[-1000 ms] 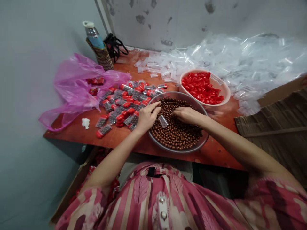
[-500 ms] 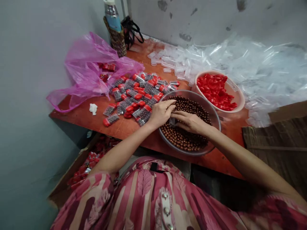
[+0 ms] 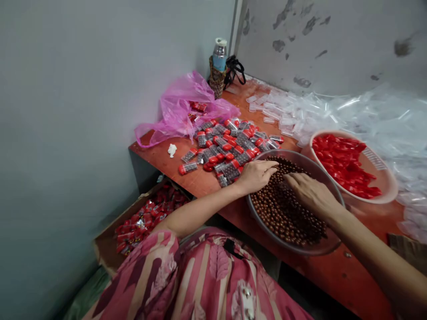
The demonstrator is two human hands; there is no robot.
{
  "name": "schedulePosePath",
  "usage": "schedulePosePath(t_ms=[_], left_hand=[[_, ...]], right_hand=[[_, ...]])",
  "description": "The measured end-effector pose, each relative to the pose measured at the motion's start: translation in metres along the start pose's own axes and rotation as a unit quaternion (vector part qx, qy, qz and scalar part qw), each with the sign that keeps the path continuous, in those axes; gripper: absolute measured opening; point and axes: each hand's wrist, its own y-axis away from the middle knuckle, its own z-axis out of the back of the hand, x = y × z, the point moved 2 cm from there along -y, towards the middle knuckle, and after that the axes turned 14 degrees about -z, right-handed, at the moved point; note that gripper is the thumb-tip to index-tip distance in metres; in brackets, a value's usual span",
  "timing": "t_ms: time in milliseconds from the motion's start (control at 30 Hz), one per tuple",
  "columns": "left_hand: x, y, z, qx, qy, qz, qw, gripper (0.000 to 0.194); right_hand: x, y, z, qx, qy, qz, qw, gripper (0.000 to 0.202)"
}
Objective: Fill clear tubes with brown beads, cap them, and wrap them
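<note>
A clear round bowl holds many small brown beads. Over its left side is my left hand, fingers mostly stretched out and angled toward the beads; its palm side is hidden. My right hand reaches down into the bowl from the right, fingers curled at the beads. Beneath its fingertips a faint clear plastic tube shows, mostly covered by the fingers and beads. Beside the bowl, left of it, lies a heap of bead-filled clear cases with red caps.
A pink basin of red plastic caps stands right of the bowl. Behind it spread clear empty cases. A pink plastic bag and a flask stand at the back left. Below the table edge is a box of red packets.
The view has swung left, so the table appears farther right. My right hand has moved away from my left hand, lower into the beads; the clear tube is less visible.
</note>
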Motion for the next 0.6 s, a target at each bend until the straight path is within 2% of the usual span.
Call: schedulePosePath(t_ms=[67, 133, 233, 267, 333, 400, 467, 533, 600], left_hand=[[0.0, 0.0, 0.0, 0.0, 0.007, 0.001, 1.0, 0.024], [0.0, 0.0, 0.001, 0.001, 0.011, 0.006, 1.0, 0.024], [0.0, 0.0, 0.002, 0.0, 0.01, 0.012, 1.0, 0.024], [0.0, 0.0, 0.002, -0.001, 0.01, 0.012, 1.0, 0.024], [0.0, 0.0, 0.002, -0.004, 0.009, 0.013, 1.0, 0.024], [0.001, 0.0, 0.001, -0.004, 0.008, 0.015, 1.0, 0.023], [0.002, 0.0, 0.001, -0.006, 0.006, 0.018, 1.0, 0.023], [0.002, 0.0, 0.002, -0.008, 0.006, 0.019, 1.0, 0.023], [0.002, 0.0, 0.003, -0.011, 0.013, 0.019, 1.0, 0.024]], right_hand=[[-0.003, 0.002, -0.008, 0.033, 0.069, -0.022, 0.997, 0.023], [0.006, 0.001, -0.016, 0.078, 0.074, 0.017, 0.994, 0.017], [0.03, -0.006, -0.024, 0.129, -0.026, 0.076, 0.988, 0.018], [0.034, -0.009, -0.026, 0.148, -0.078, 0.065, 0.984, 0.019], [0.037, -0.013, -0.027, 0.185, -0.204, -0.005, 0.961, 0.018], [0.032, -0.012, -0.026, 0.197, -0.356, -0.105, 0.907, 0.015], [0.025, -0.008, -0.021, 0.191, -0.509, -0.184, 0.819, 0.016], [0.021, -0.003, -0.014, 0.189, -0.623, -0.227, 0.724, 0.022], [0.02, 0.001, -0.008, 0.181, -0.691, -0.25, 0.653, 0.026]])
